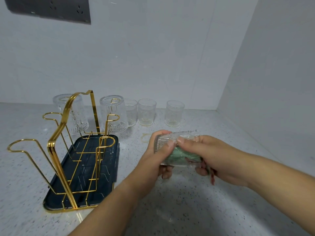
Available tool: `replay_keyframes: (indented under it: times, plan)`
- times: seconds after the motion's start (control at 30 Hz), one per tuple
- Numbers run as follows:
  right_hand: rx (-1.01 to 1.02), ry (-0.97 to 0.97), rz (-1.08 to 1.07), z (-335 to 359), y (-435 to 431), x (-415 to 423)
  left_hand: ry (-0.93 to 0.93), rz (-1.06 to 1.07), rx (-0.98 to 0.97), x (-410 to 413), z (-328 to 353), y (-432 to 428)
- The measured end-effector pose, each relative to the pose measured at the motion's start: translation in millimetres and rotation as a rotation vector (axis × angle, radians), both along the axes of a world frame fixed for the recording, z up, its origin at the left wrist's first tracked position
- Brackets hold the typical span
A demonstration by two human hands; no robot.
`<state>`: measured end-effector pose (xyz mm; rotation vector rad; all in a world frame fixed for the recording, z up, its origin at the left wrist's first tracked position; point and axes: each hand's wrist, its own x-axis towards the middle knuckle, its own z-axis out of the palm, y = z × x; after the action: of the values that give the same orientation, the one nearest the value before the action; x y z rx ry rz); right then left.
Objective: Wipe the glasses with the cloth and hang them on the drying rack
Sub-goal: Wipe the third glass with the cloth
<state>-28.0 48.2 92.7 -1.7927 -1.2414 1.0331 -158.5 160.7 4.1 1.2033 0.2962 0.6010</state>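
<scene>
Glass (161, 143), ribbed and clear, is lying sideways, green cloth (182, 156) inside; left hand (153, 159) is gripping it at 9 o'clock, right hand (214, 155) clutching cloth.

This looks like a home kitchen corner. A pale, speckled stone desk (187, 210) runs back to where plain white walls (153, 57) meet, and a dark socket panel (51, 9) is mounted high on the back wall. A gold wire drying rack (50, 144) stands on the desk in a dark tray (110, 159), and clear ribbed drinking glasses (146, 112) line the back edge.
</scene>
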Motion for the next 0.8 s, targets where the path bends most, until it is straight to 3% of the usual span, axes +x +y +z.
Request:
replay_keyframes:
  times: [0.07, 0.13, 0.2, 0.27, 0.33, 0.47, 0.57, 0.8]
  plan:
    - [-0.027, -0.008, 0.049, 2, -3, -6, 0.039, 0.051, -0.016, 1, 0, 1]
    - [0.001, -0.189, 0.239, 7, -8, -14, 0.044, 0.025, -0.089, 2, 2, 0]
    - [0.019, -0.514, 0.398, 9, -10, -13, 0.073, -0.022, -0.168, 1, 5, -1]
    - [0.007, -0.994, 0.535, 6, -11, -6, 0.135, -0.071, -0.209, -1, 8, 1]
    - [0.033, -1.212, 0.592, 3, -9, 0, 0.187, -0.143, -0.227, -4, 12, 1]
    - [0.099, -0.922, 0.523, 0, -8, 7, 0.292, -0.232, -0.195, -3, 11, 2]
    - [0.099, -0.631, 0.384, -11, -7, 8, 0.243, -0.249, -0.187, -1, 10, -3]
    - [0.132, -0.249, 0.154, -4, -7, 4, 0.079, 0.053, -0.251, 6, 9, 4]
